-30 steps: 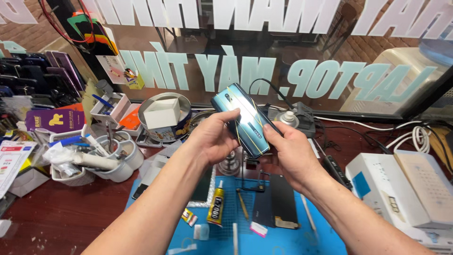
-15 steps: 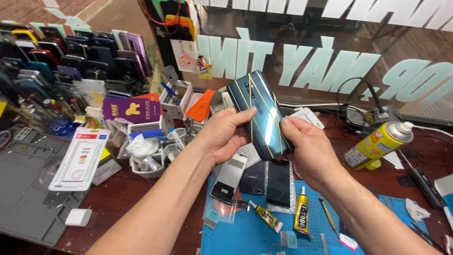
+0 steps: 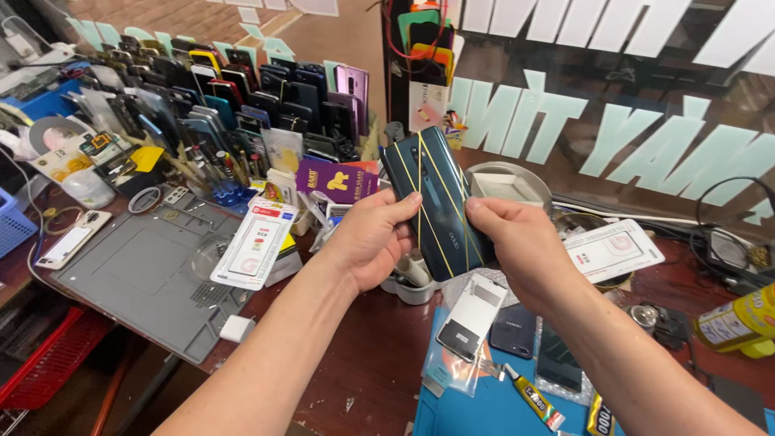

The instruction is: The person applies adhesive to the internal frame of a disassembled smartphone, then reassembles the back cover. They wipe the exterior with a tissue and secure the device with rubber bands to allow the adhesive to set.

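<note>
A dark teal smartphone (image 3: 436, 202) with thin yellow bands wrapped around its back is held up in front of me, back facing the camera. My left hand (image 3: 371, 238) grips its left edge, thumb on the back. My right hand (image 3: 517, 242) grips its right edge, thumb near the upper part. Both hands hold it above the desk, over a small white tub (image 3: 412, 287).
A grey work mat (image 3: 137, 274) lies at left with a white packaged screen protector (image 3: 254, 246). Racks of phones (image 3: 242, 89) stand behind. A blue mat (image 3: 484, 404) below holds phone parts, a glue tube (image 3: 533, 396) and dark phones (image 3: 517, 331). A yellow spray can (image 3: 739, 323) lies at right.
My view has swung further left, bringing the grey mat and phone racks into sight. The phone stays gripped in both hands, tilted slightly more upright.
</note>
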